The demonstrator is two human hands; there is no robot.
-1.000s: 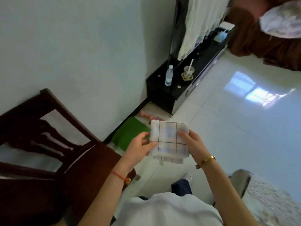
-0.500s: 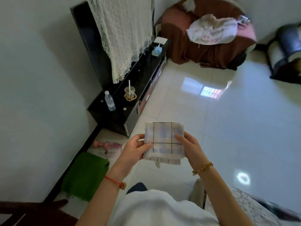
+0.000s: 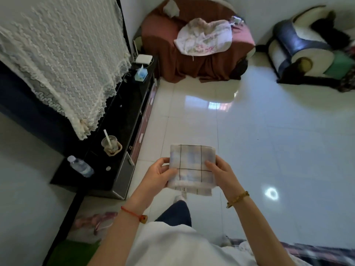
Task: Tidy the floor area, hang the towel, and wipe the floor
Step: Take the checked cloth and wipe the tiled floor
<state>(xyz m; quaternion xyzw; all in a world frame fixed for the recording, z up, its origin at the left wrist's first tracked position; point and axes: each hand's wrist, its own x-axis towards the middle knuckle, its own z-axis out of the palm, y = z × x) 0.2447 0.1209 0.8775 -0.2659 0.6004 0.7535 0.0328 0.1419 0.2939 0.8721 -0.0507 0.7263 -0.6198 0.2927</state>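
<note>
A folded pale checked towel [image 3: 192, 166] with dark grid lines is held flat in front of me, above the glossy white tiled floor [image 3: 269, 150]. My left hand [image 3: 159, 174] grips its left edge, thumb on top. My right hand [image 3: 221, 174] grips its right edge the same way. A small tag hangs from the towel's lower edge.
A black low cabinet [image 3: 123, 120] runs along the left wall, with a water bottle [image 3: 81, 167], a cup with a straw [image 3: 109, 144] and a tissue box [image 3: 141, 74]. Pink slippers [image 3: 94, 221] and a green mat [image 3: 73, 252] lie below it. Covered sofa [image 3: 196, 50] and armchair [image 3: 307, 50] stand far.
The view has swung right and away from the wooden chair; the cabinet, slippers and green mat have slid down-left. Both hands keep the same hold on the folded towel.
</note>
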